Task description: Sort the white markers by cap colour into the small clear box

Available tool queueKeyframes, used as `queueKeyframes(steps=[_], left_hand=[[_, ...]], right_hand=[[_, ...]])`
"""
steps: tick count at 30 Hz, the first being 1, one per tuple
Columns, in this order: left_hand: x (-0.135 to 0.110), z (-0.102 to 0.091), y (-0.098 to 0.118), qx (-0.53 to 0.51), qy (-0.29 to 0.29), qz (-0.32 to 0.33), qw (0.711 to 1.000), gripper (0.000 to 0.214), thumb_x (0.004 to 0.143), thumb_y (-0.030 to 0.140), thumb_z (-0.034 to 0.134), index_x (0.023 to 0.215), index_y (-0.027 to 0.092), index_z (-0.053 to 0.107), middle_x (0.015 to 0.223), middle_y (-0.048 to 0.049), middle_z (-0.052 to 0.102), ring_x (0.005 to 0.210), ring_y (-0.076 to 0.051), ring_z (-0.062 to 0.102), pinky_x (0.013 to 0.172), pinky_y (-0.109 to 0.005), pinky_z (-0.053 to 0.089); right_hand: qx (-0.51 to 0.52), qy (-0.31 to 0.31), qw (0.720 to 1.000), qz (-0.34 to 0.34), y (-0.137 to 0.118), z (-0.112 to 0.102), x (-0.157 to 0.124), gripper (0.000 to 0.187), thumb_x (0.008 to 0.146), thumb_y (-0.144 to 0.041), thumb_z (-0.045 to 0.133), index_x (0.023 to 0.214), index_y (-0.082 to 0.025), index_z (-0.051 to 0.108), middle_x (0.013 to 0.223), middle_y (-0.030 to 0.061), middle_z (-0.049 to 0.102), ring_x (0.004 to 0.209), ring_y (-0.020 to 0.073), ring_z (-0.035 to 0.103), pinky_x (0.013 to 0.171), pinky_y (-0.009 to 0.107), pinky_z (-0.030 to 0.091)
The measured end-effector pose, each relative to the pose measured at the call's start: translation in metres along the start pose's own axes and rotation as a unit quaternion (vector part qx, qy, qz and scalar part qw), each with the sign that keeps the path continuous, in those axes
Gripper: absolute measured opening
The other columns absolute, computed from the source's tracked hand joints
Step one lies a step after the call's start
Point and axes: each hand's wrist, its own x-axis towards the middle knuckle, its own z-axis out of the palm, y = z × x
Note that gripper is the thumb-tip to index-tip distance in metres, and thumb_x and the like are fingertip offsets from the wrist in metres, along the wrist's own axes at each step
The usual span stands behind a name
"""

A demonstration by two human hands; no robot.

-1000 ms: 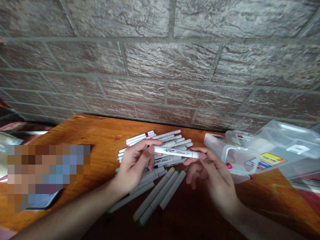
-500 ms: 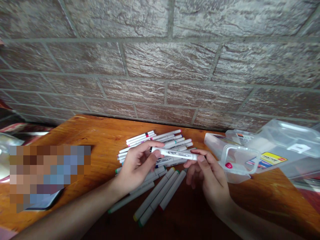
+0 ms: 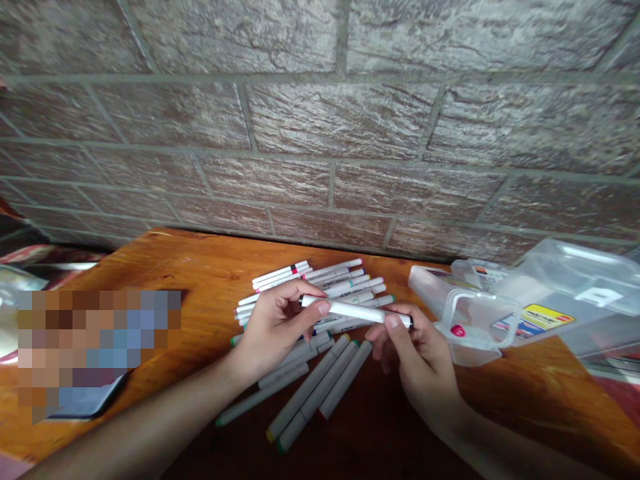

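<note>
A white marker (image 3: 356, 311) with black ends is held up nearly level between my two hands. My left hand (image 3: 277, 319) pinches its left end between thumb and fingers. At the other end, my right hand (image 3: 417, 343) grips it with the thumb on top, and the black tip sticks out past the fingers. Below and behind the hands lies a loose pile of white markers (image 3: 345, 272) with coloured ends. Nearer to me, a yellow-ended marker (image 3: 307, 390) and a red-ended marker (image 3: 345, 381) lie slanted on the wooden table (image 3: 200, 267). My hands hide part of the pile.
Clear plastic cases (image 3: 575, 293) with a handle and a yellow-and-blue label lie at the right. A dark-edged flat device (image 3: 100, 400), mostly pixelated, rests at the left. A stone-block wall (image 3: 340, 120) rises behind the table.
The marker has turned about its length, so its printed text no longer shows and a plain white side faces me. My right fingers have shifted slightly, exposing the black right tip.
</note>
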Motion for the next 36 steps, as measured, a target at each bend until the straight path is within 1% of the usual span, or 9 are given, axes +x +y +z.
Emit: queueKeyframes(steps=[6,12,14,19,22,24,27,32,36], left_hand=[[0.0008,0.0013,0.0003,-0.043,-0.007,-0.014,0.999,0.028,0.091,0.041,0.077,0.095,0.013,0.074,0.067,0.0002,0.069,0.046,-0.008,0.055,0.046,-0.019,0.049],[0.0007,0.0002,-0.0034,-0.081,-0.006,-0.021,0.996,0.031,0.095,0.043,0.073,0.100,0.013,0.073,0.069,-0.0009,0.071,0.046,-0.009,0.056,0.047,-0.021,0.052],[0.0009,-0.0005,-0.0043,-0.089,-0.002,-0.023,0.996,0.031,0.096,0.044,0.071,0.101,0.013,0.073,0.071,-0.0017,0.073,0.046,-0.009,0.057,0.047,-0.021,0.052],[0.0030,-0.0020,-0.0044,-0.099,0.013,-0.040,0.994,0.035,0.096,0.048,0.071,0.098,0.013,0.073,0.065,-0.0013,0.072,0.042,-0.009,0.057,0.045,-0.020,0.049],[0.0045,-0.0025,-0.0034,-0.097,0.017,-0.050,0.994,0.038,0.096,0.050,0.070,0.097,0.012,0.072,0.058,0.0000,0.070,0.040,-0.009,0.055,0.042,-0.019,0.046],[0.0052,-0.0024,-0.0025,-0.089,0.019,-0.045,0.995,0.038,0.095,0.051,0.071,0.094,0.012,0.071,0.058,0.0003,0.069,0.040,-0.008,0.055,0.042,-0.018,0.045],[0.0047,-0.0023,-0.0021,-0.075,0.023,-0.024,0.997,0.035,0.093,0.048,0.074,0.093,0.013,0.071,0.064,0.0002,0.070,0.042,-0.008,0.056,0.044,-0.019,0.046],[0.0010,-0.0027,-0.0042,-0.076,0.012,0.001,0.997,0.028,0.094,0.041,0.074,0.104,0.016,0.072,0.069,0.0015,0.069,0.047,-0.008,0.058,0.048,-0.020,0.049],[-0.0010,-0.0024,-0.0045,-0.086,0.001,0.001,0.996,0.023,0.096,0.038,0.073,0.102,0.016,0.072,0.071,0.0015,0.068,0.048,-0.007,0.057,0.048,-0.020,0.049]], right_hand=[[0.021,-0.004,1.000,0.021,-0.0005,0.0001,0.0001,0.044,0.103,-0.059,0.057,0.085,-0.020,0.064,0.061,0.0007,0.067,0.046,0.0117,0.056,0.040,0.018,0.046],[0.074,0.018,0.997,0.020,-0.0008,0.0024,-0.0008,0.032,0.101,-0.056,0.062,0.100,-0.023,0.062,0.074,0.0000,0.071,0.050,0.0134,0.061,0.038,0.020,0.049],[0.060,0.013,0.998,0.013,0.0004,0.0019,-0.0019,0.029,0.101,-0.053,0.064,0.103,-0.024,0.063,0.075,-0.0006,0.071,0.050,0.0126,0.061,0.038,0.019,0.049],[-0.022,-0.011,0.999,-0.021,0.0044,-0.0020,-0.0052,0.021,0.100,-0.043,0.069,0.111,-0.026,0.064,0.062,-0.0054,0.061,0.046,0.0098,0.053,0.040,0.017,0.043],[-0.050,-0.021,0.998,-0.021,0.0062,-0.0032,-0.0062,0.021,0.100,-0.041,0.071,0.113,-0.025,0.066,0.062,-0.0051,0.062,0.047,0.0098,0.054,0.040,0.017,0.042],[-0.056,-0.024,0.998,-0.017,0.0062,-0.0031,-0.0060,0.022,0.101,-0.043,0.069,0.113,-0.025,0.066,0.065,-0.0035,0.065,0.048,0.0102,0.056,0.041,0.017,0.044],[-0.038,-0.026,0.999,-0.006,0.0040,-0.0024,-0.0048,0.026,0.102,-0.049,0.064,0.104,-0.023,0.067,0.069,-0.0011,0.069,0.048,0.0109,0.059,0.041,0.018,0.048],[-0.040,-0.032,0.998,0.040,-0.0009,-0.0021,-0.0015,0.054,0.102,-0.063,0.056,0.070,-0.020,0.061,0.051,0.0008,0.062,0.040,0.0112,0.056,0.037,0.018,0.043],[-0.031,-0.041,0.997,0.063,-0.0016,-0.0028,0.0000,0.062,0.099,-0.070,0.055,0.063,-0.019,0.059,0.050,0.0028,0.062,0.040,0.0126,0.057,0.037,0.019,0.043]])
